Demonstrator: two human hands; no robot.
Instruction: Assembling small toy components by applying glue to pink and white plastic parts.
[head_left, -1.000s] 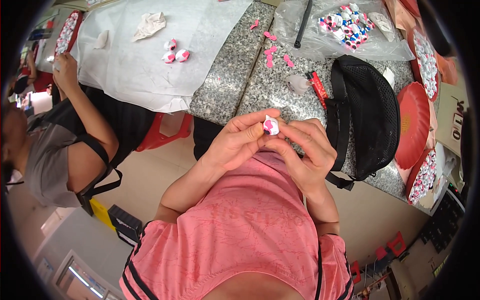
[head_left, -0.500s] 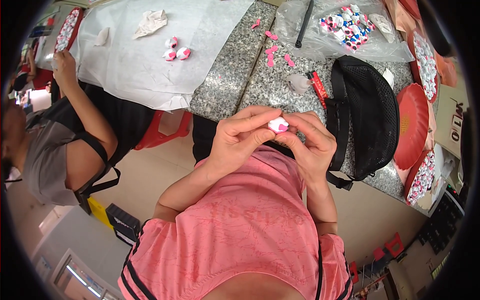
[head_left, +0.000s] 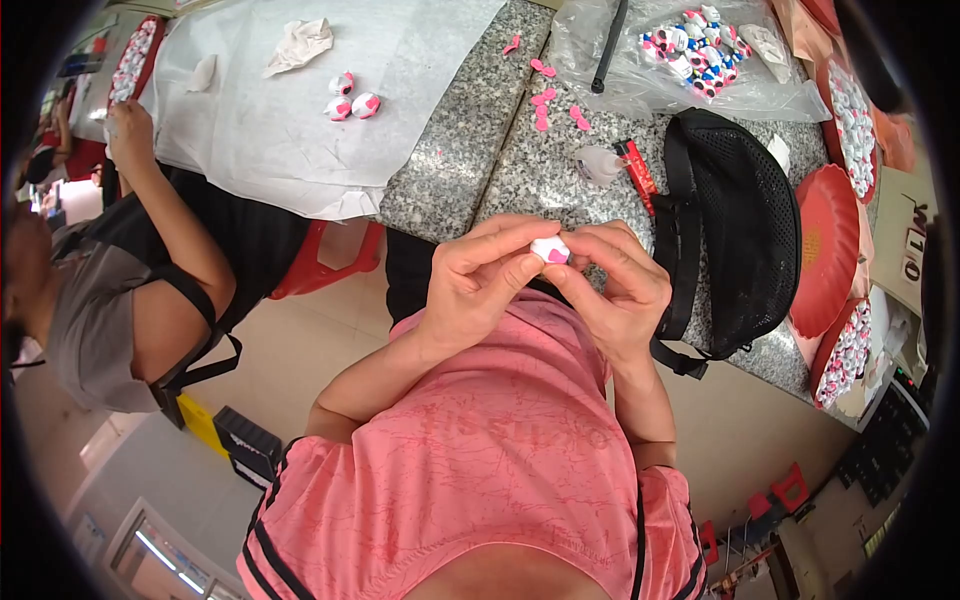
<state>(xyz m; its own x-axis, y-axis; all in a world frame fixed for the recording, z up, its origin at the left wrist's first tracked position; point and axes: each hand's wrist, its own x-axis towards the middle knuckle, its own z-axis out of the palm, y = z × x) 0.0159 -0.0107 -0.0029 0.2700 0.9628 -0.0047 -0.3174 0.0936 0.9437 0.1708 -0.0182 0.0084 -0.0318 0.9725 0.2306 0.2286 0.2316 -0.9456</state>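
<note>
Both hands pinch a small white toy head with a pink patch (head_left: 550,250), just off the near edge of the granite table. My left hand (head_left: 478,280) grips it from the left between thumb and fingertips. From the right, the thumb and fingers of my right hand (head_left: 620,285) close on it, and the fingertips hide its sides. Beyond my hands, several small pink bow-shaped pieces (head_left: 541,97) lie scattered on the granite. A group of three white-and-pink toy heads (head_left: 340,108) rests on a white sheet (head_left: 270,150) to the left.
A black mesh bag (head_left: 745,230) lies right of my hands, beside a red lighter-like stick (head_left: 637,172) and a small clear bottle (head_left: 598,165). Farther back is a plastic bag (head_left: 590,30) with many painted figures. Red trays (head_left: 825,250) line the right. A co-worker (head_left: 95,330) sits at left.
The toy head has turned a little in my fingers and shifted slightly left, so its pink patch now faces up toward me. Both hands keep their hold.
</note>
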